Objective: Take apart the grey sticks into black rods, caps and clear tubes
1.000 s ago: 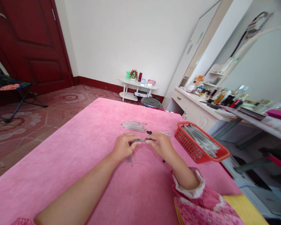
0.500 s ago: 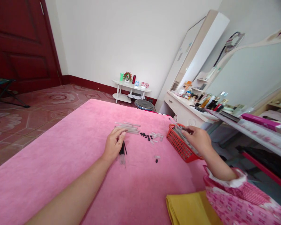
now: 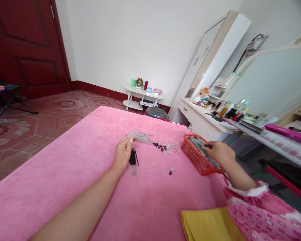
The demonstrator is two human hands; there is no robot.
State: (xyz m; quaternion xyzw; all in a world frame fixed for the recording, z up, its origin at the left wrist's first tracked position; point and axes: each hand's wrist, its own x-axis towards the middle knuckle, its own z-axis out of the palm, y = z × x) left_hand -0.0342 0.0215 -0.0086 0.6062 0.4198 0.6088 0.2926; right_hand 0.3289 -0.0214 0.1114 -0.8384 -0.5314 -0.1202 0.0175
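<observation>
My left hand point(image 3: 123, 153) rests on the pink-covered table, its fingers and thumb drawn together beside a row of clear plastic tubes point(image 3: 141, 138). What lies inside its fingers is hidden. Just right of it, a bundle of thin sticks point(image 3: 133, 159), black above and clear below, lies on the cloth. At the orange basket point(image 3: 196, 162), my right hand point(image 3: 220, 154) reaches over the rim with bent fingertips touching the heaped grey-clear pen-like tubes point(image 3: 198, 144). Whether it grips one of them is hard to see. Small black caps point(image 3: 160, 146) and clear caps point(image 3: 171, 146) lie between the hands.
One more black cap point(image 3: 170, 173) sits apart, nearer to me. A folded yellow cloth point(image 3: 208, 224) lies at the front right. Beyond the right side stands a white dresser point(image 3: 198, 115) with bottles and a mirror. A low white stand point(image 3: 135, 89) is by the far wall.
The clear tube that stuck up from my right hand now lies in the basket, and that hand has lowered slightly. My left hand's fingers have drawn back a little. The view has shifted slightly left.
</observation>
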